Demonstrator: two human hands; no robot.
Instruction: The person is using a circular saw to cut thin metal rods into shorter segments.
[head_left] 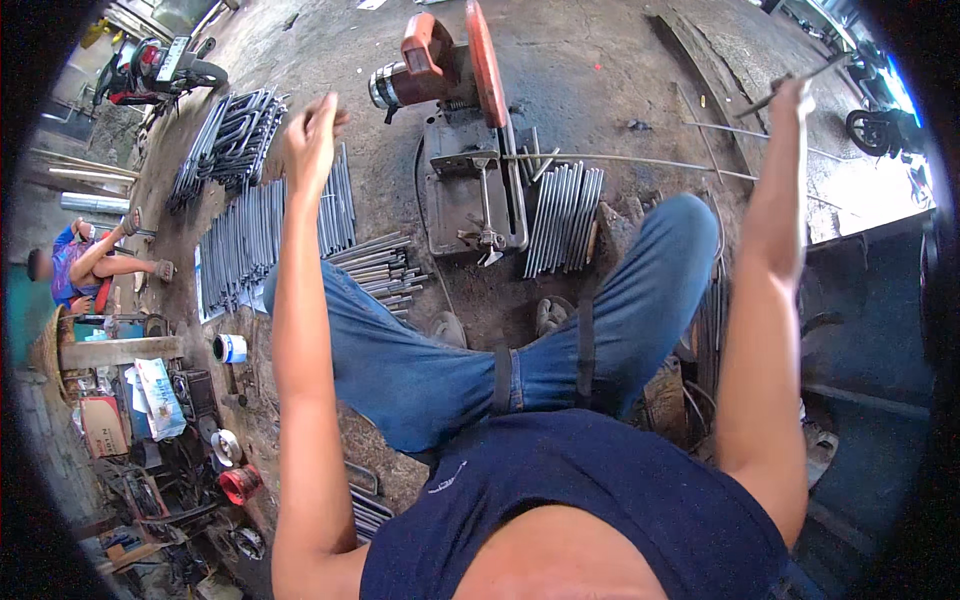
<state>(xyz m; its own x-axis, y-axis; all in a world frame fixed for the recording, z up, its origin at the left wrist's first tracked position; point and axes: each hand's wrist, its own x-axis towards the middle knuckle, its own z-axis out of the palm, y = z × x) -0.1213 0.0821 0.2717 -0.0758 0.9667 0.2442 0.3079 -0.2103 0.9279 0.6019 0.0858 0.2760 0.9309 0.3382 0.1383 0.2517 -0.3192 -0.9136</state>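
My left hand [313,130] is raised above the stacked metal tubes [255,235], left of the cut-off saw. Its fingers are loosely bent and somewhat apart, with nothing visible in them. Far out to the right, my right hand [790,97] is closed around a dark metal rod [825,68], which sticks out on both sides of the fist. The cut-off saw [445,65] stands on the floor before me, with a red guard and handle. A long thin bar [630,160] runs rightward from its clamp [487,195]. Neither hand touches the saw.
Cut tubes [565,215] lie right of the saw, and bent tubes [230,140] are piled further left. A motorcycle [160,70] stands at far left; another person [90,260] sits below it. Tools and a white-blue can [230,348] crowd the left side.
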